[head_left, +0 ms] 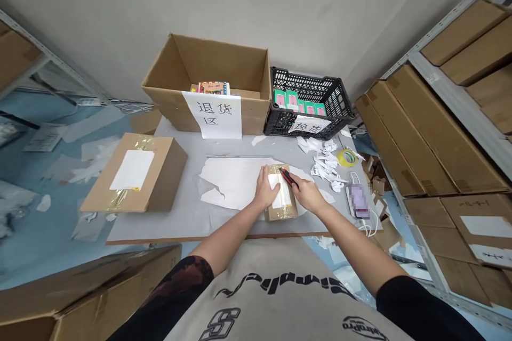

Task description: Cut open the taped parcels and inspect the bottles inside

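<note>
A small cardboard box [284, 212] with a white label and clear tape on its top lies near the front of the table. My left hand [265, 189] grips its left side, the thumb resting on the label. In my right hand [306, 192] is a red and black utility knife [287, 176], closed in the fingers. The knife's tip is at the taped far end of the box top; whether the blade cuts into the tape is too small to tell. Under and around the box spreads a torn white sheet [232, 176].
A larger taped box [160, 176] stands left. Behind are an open carton [160, 101] and a black crate [340, 98] holding green-and-pink packs [292, 100]. Crumpled paper [324, 162], a tape roll [347, 157] and a phone [360, 200] with cables lie right. Shelves [432, 72] hold cartons.
</note>
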